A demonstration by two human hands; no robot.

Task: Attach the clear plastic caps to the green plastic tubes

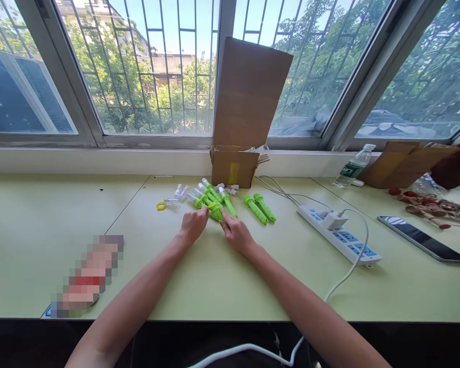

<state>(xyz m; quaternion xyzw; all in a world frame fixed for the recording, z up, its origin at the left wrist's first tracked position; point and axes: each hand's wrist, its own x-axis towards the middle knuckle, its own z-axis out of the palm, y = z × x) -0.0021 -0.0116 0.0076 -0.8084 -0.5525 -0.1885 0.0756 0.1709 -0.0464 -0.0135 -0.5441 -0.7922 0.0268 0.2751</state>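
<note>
My left hand (194, 225) is closed, its fingertips pinching a small yellow ring (212, 205) against a green plastic tube (215, 214). My right hand (236, 234) grips the same tube from the other side, thumb and fingers closed on it. Just beyond my hands lies a pile of similar green tubes (210, 192), several with clear or white tips. Two more green tubes (259, 209) lie side by side to the right. Clear plastic caps (181, 191) and another yellow ring (160, 206) rest left of the pile.
An open cardboard box (233, 168) stands behind the pile by the window. To the right are a white power strip (339, 235) with cables, a phone (421, 239), a water bottle (355, 166) and wooden-looking pieces (431, 204). A pixelated object (88, 278) lies at front left.
</note>
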